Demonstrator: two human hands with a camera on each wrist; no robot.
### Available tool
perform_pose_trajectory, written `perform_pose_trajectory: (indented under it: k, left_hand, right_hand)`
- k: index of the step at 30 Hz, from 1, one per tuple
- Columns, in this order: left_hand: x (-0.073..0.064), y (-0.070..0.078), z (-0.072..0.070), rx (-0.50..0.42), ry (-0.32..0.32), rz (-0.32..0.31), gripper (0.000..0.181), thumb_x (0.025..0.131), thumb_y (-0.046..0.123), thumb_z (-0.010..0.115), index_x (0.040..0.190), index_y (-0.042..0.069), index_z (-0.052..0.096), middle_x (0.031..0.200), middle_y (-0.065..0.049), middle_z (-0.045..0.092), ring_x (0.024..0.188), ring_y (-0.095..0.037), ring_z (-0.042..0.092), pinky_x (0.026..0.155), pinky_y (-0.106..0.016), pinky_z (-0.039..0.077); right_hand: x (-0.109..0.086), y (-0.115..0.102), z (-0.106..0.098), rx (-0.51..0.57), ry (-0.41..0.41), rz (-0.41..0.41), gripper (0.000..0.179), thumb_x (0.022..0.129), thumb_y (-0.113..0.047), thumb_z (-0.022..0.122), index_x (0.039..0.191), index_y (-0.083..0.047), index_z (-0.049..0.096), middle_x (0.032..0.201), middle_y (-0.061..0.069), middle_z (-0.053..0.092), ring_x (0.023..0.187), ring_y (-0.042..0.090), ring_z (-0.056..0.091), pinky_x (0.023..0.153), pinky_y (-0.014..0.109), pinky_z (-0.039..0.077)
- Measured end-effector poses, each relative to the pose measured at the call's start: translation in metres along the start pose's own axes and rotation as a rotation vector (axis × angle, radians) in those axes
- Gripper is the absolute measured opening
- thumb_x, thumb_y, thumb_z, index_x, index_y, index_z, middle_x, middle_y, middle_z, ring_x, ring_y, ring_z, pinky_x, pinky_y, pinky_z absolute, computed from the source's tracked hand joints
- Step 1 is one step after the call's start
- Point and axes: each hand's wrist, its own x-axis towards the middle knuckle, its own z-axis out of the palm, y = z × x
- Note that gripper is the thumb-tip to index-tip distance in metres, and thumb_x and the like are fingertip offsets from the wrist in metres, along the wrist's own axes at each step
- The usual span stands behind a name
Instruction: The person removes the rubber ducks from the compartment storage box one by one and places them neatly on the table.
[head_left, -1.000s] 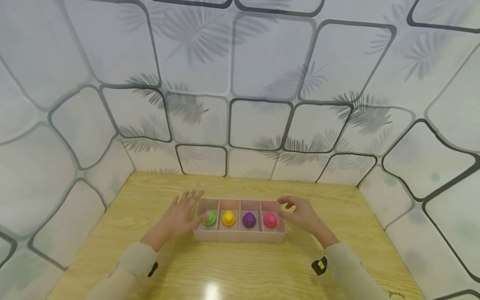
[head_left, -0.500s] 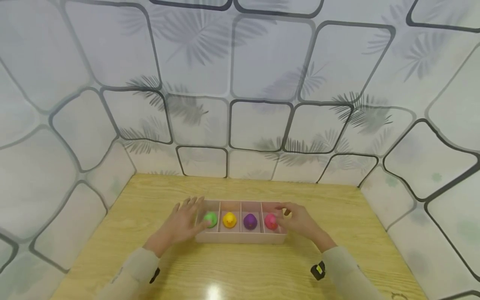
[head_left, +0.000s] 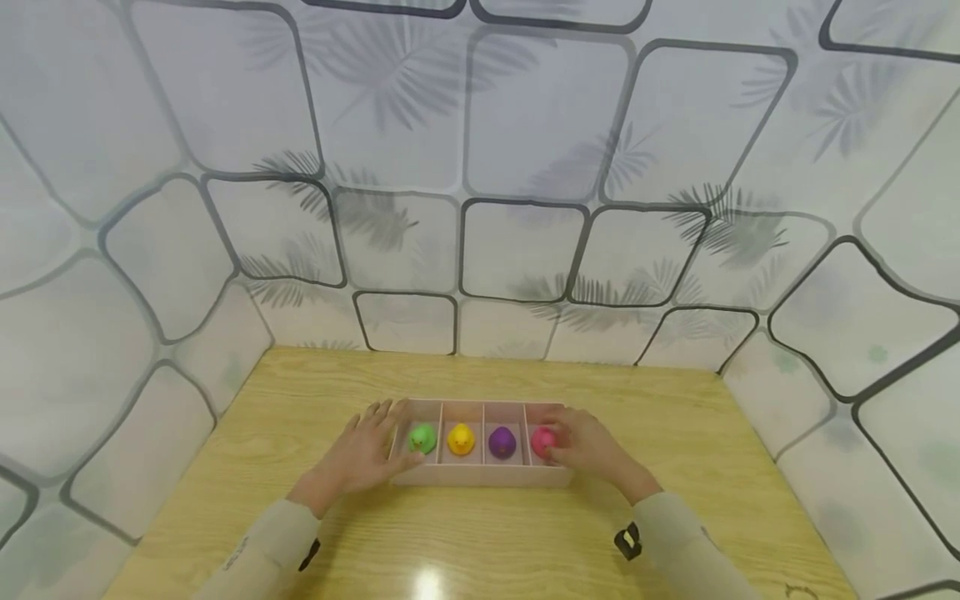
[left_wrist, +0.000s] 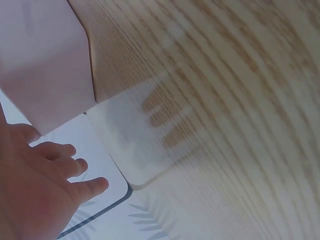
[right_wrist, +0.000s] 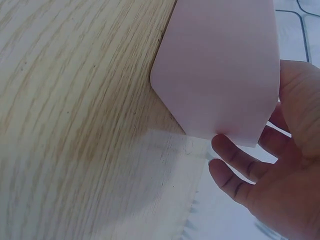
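Observation:
A pale pink box (head_left: 480,475) with a row of compartments lies on the table, holding toy ducks: green (head_left: 423,438), yellow (head_left: 461,439), purple (head_left: 502,442) and pink (head_left: 542,441). At the box's left end is my left hand (head_left: 362,450), fingers spread toward the far corner and thumb at the front rim. My right hand (head_left: 592,448) reaches over the right end, its thumb and forefinger overlapping the pink duck; I cannot tell whether they pinch it. In the right wrist view, other fingers (right_wrist: 240,156) bend loosely by the end wall, one fingertip right at its edge.
The wood-grain table (head_left: 480,542) runs back to a patterned backdrop (head_left: 517,250) with leaf prints, which also rises on the left and right sides. Dark wrist devices (head_left: 628,542) sit by the sleeves.
My right hand has come left and over the pink duck's compartment. The left thumb has shifted off the green duck to the front rim. The ducks keep their compartments.

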Motion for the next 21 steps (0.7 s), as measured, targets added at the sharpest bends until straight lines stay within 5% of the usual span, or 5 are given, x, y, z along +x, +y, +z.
perform_pose_trajectory:
  k: [9, 21]
  left_hand:
    - [0.0, -0.001, 0.001, -0.009, -0.014, -0.012, 0.1, 0.098, 0.07, 0.057, 0.169, 0.009, 0.023, 0.166, -0.032, 0.034, 0.153, -0.056, 0.033, 0.119, -0.076, 0.03]
    - [-0.001, -0.001, 0.001, -0.031, -0.034, -0.026, 0.101, 0.098, 0.072, 0.056, 0.17, 0.011, 0.021, 0.166, -0.031, 0.034, 0.154, -0.055, 0.031, 0.119, -0.076, 0.03]
  right_hand:
    - [0.006, -0.004, 0.0, -0.09, -0.046, 0.001, 0.048, 0.08, -0.012, 0.088, 0.124, -0.001, 0.071, 0.12, 0.013, 0.076, 0.107, 0.036, 0.072, 0.096, 0.052, 0.058]
    - [0.012, -0.014, 0.001, -0.248, -0.116, 0.095, 0.042, 0.077, -0.019, 0.092, 0.114, -0.007, 0.074, 0.109, 0.008, 0.074, 0.088, 0.027, 0.065, 0.077, 0.047, 0.057]
